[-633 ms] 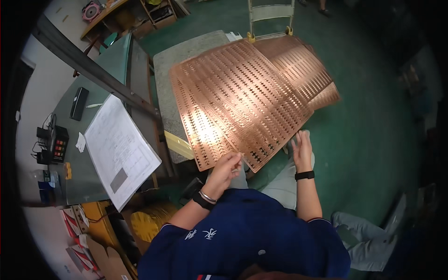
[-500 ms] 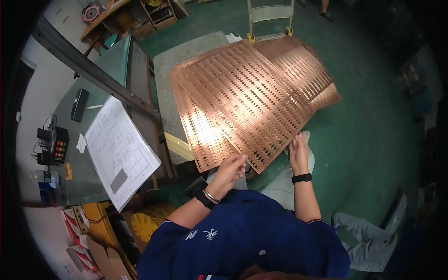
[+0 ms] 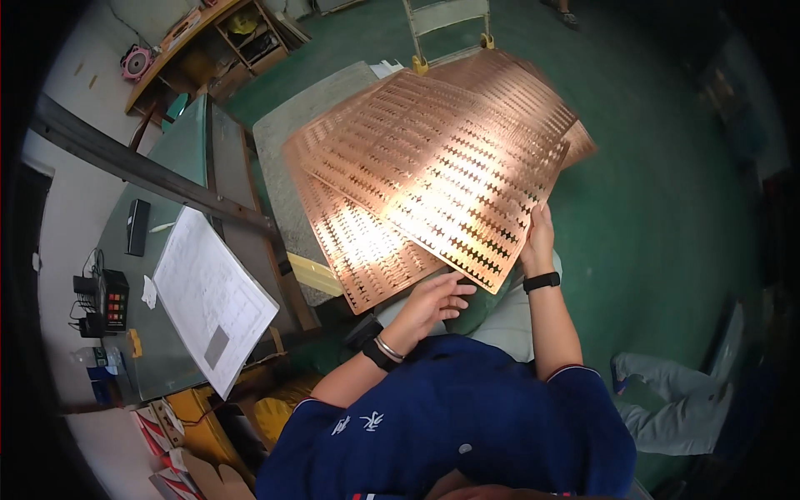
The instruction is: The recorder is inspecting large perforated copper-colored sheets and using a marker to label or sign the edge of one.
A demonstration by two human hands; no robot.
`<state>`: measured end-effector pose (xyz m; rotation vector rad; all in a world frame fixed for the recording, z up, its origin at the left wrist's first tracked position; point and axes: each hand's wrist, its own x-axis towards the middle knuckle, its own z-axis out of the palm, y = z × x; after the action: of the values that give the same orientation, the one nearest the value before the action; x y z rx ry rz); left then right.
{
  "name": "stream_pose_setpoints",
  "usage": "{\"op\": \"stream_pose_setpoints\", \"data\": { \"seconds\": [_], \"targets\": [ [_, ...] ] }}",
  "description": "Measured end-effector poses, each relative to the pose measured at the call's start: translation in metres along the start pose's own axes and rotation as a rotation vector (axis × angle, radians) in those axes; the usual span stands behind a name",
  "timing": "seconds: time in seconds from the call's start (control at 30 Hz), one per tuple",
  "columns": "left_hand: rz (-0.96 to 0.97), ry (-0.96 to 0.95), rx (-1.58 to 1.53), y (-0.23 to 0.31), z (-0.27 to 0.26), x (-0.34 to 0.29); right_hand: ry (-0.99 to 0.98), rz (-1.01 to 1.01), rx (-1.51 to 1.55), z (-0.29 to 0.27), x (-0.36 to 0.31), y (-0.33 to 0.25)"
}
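Observation:
A thin copper-coloured perforated sheet (image 3: pixel 467 196) lies on top of other such sheets, its near end raised and catching bright light. My right hand (image 3: pixel 540 239) grips its right edge, fingers partly hidden by the sheet. Just below the near edge is my left hand (image 3: pixel 437 302), palm turned up and fingers apart. Its fingertips come close to the edge; whether they touch is hard to tell. Beneath, a second perforated sheet (image 3: pixel 362 258) sticks out on the left. More perforated sheets (image 3: pixel 517 92) fan out at the far right.
The sheets rest over a grey tabletop (image 3: pixel 283 133). To the left, a glass-topped table (image 3: pixel 179 292) carries a paper drawing (image 3: pixel 212 292), a black box and a bottle. A metal bar (image 3: pixel 150 171) crosses above it. A white-framed trolley (image 3: pixel 450 17) stands beyond. Cardboard boxes are at lower left.
The top sheet's near end has lifted and swung to the right. My right hand has moved up along its edge and grips it. My left hand's fingers have spread from their pinch.

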<state>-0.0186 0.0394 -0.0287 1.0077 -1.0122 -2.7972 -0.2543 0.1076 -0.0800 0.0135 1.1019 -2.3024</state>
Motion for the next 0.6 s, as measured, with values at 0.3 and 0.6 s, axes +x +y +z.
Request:
{"op": "stream_pose_setpoints", "data": {
  "seconds": [0.3,0.6],
  "targets": [
    [0.369,0.294,0.395,0.078,-0.036,-0.022,-0.034,-0.222,-0.118,-0.031,-0.007,-0.087],
    [0.973,0.526,0.311,0.156,-0.08,-0.018,-0.087,-0.393,-0.172,-0.069,-0.048,-0.182]
  ]
}}
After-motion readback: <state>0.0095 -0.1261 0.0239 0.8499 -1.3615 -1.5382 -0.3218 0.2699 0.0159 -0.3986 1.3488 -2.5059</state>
